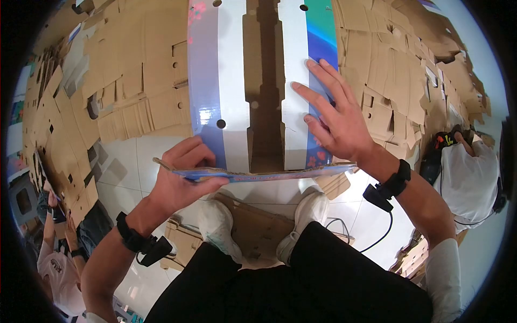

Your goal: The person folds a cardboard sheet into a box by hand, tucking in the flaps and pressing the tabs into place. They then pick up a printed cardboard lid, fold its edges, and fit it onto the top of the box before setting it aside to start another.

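Note:
A long printed cardboard box (234, 81) lies in front of me, purple on one side and green-blue on the other. Its two white-edged top flaps leave a long gap down the middle, showing the brown inside. At the near end stands an end flap (269, 176), seen almost edge-on. My left hand (180, 169) is closed on the left part of this flap, thumb on the near side and fingers behind it. Spread fingers of my right hand (342, 118) rest on the right top flap, with nothing held.
Stacked flat brown cardboard (129, 59) spreads to the left, with more cardboard sheets (377, 70) on the right. A cardboard piece (258, 226) lies between my shoes on the tiled floor (121, 175). One person (468, 177) is at far right, another (62, 269) at lower left.

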A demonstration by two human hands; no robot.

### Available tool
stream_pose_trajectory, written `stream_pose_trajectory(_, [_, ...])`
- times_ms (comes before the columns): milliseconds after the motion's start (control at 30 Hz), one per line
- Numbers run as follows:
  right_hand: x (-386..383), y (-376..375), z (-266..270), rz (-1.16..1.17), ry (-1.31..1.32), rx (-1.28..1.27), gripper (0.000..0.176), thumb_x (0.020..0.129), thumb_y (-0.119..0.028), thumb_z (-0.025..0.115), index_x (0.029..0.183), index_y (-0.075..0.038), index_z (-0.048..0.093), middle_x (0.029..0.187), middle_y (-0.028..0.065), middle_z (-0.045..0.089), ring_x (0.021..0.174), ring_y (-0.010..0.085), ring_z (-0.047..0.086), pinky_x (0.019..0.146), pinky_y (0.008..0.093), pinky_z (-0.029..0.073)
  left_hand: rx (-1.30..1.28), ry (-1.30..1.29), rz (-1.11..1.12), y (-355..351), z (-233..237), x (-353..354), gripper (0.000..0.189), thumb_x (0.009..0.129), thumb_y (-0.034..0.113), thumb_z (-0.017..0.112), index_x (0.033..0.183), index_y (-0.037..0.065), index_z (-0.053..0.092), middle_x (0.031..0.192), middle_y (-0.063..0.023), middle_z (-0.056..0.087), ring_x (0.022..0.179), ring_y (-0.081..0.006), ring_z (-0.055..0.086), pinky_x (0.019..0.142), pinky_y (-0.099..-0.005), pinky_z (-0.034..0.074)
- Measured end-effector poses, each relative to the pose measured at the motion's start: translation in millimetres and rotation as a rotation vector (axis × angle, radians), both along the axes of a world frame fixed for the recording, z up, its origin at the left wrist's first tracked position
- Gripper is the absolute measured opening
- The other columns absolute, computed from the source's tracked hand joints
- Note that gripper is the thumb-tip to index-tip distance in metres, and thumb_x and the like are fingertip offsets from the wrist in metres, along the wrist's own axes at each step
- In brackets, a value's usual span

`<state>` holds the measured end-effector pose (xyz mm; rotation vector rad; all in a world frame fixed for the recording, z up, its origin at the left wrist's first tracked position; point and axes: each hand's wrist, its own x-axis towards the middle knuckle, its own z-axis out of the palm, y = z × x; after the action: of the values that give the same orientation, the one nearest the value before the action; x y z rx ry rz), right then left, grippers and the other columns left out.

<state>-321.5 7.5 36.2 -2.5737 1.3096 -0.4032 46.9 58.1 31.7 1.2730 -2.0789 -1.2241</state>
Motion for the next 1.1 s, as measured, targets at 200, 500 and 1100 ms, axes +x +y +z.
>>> stream_pose_trajectory(200, [-0.9, 0.8, -0.4, -0.004, -0.009, 0.004, 0.058, 0.099, -0.020, 0.068, 0.156, -0.021, 0.059, 0.175, 0.0150, 0.035, 0.162, 0.0383, 0.031, 0.125, 0.0565, 0.036, -0.011, 0.017, 0.000, 1.3, -1.3, 0.3, 0.044, 0.080, 0.035, 0.090, 0.088, 0.003, 0.062, 0.086, -0.0054, 0.052, 0.069, -0.0160, 0.053, 0.058, -0.0321, 0.042])
stream_pose_trajectory(500, [-0.9, -0.5, -1.8, 0.001, -0.036, -0.010, 0.058, 0.098, -0.019, 0.069, 0.155, -0.020, 0.060, 0.174, 0.0157, 0.037, 0.161, 0.0395, 0.033, 0.124, 0.0565, 0.037, 0.001, 0.017, 0.017, 1.1, -1.1, 0.1, 0.042, 0.074, 0.028, 0.097, 0.088, 0.004, 0.065, 0.087, -0.0069, 0.056, 0.070, -0.0194, 0.058, 0.061, -0.0322, 0.049])
stream_pose_trajectory(1100, [-1.0, -1.4, -1.4, 0.007, -0.035, -0.010, 0.056, 0.098, -0.017, 0.068, 0.153, -0.018, 0.062, 0.172, 0.0174, 0.039, 0.160, 0.0408, 0.034, 0.123, 0.0565, 0.037, -0.002, 0.027, 0.010, 0.7, -2.4, 0.7, 0.043, 0.074, 0.027, 0.097, 0.090, 0.005, 0.065, 0.088, -0.0067, 0.057, 0.071, -0.0189, 0.059, 0.061, -0.0318, 0.050])
